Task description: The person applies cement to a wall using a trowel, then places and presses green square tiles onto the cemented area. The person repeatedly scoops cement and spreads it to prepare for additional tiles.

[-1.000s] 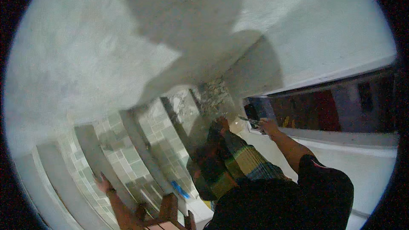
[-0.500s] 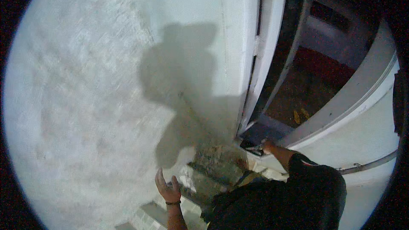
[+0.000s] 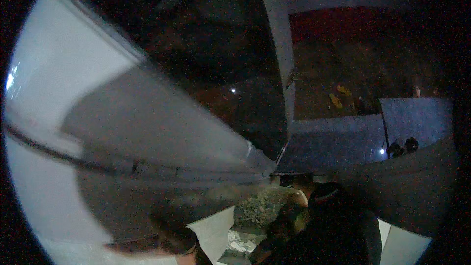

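Note:
My left hand [image 3: 142, 245] is low on the left, smeared by motion, in front of the shaded pale wall [image 3: 196, 216]. Its fingers look stretched toward the left, and nothing shows in them. On the right, my dark sleeve [image 3: 333, 211] leads to my right hand [image 3: 303, 182]. That hand is dim, beside the lower corner of a door or window frame [image 3: 278, 164]. Shadow hides its fingers, so I cannot tell whether they grip the frame.
Past the opening lies a brown floor [image 3: 319, 68] with two yellow objects [image 3: 336, 100]. A grey-blue panel [image 3: 333, 142] borders it below. A pale slanting panel [image 3: 122, 93] fills the left. Rough, patchy ground [image 3: 257, 211] shows beneath my arms.
My view has swung to the right, from the pale wall toward the dark opening. My left hand, upright with spread fingers before, is now lower and points left. My right hand stays near the frame's corner.

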`<state>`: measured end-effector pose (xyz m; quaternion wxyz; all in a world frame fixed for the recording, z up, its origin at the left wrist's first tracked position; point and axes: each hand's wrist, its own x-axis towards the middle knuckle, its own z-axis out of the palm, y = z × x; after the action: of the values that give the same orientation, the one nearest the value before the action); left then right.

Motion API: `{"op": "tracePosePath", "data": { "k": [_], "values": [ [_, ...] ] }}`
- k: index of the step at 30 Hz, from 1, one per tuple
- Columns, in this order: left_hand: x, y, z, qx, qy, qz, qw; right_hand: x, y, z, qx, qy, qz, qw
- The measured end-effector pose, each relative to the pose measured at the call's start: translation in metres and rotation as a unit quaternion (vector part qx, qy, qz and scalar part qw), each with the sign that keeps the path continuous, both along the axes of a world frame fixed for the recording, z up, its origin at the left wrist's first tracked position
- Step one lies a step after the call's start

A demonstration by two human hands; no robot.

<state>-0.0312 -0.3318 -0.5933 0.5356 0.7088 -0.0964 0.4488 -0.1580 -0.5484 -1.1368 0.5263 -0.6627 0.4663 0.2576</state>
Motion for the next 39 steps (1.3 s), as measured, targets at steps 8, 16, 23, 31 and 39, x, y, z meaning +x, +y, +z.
{"op": "tracePosePath", "data": {
  "k": [8,16,23,31,39],
  "values": [
    [-0.004,0.020,-0.002,0.070,0.086,0.023,0.994,-0.009,0.046,0.000,0.021,0.020,-0.011,1.000],
    [0.004,-0.004,-0.006,0.113,0.116,0.039,0.986,0.009,0.036,-0.015,0.019,0.037,0.033,0.999],
    [-0.019,0.014,0.008,0.134,0.133,0.036,0.981,-0.002,0.054,-0.011,0.012,0.051,0.064,0.997],
    [-0.028,0.039,0.018,0.145,0.157,0.033,0.976,-0.004,0.074,-0.008,0.007,0.057,0.084,0.995],
    [-0.031,0.042,0.016,0.153,0.171,0.036,0.973,-0.009,0.083,-0.010,0.010,0.061,0.100,0.993]
  ]
}}
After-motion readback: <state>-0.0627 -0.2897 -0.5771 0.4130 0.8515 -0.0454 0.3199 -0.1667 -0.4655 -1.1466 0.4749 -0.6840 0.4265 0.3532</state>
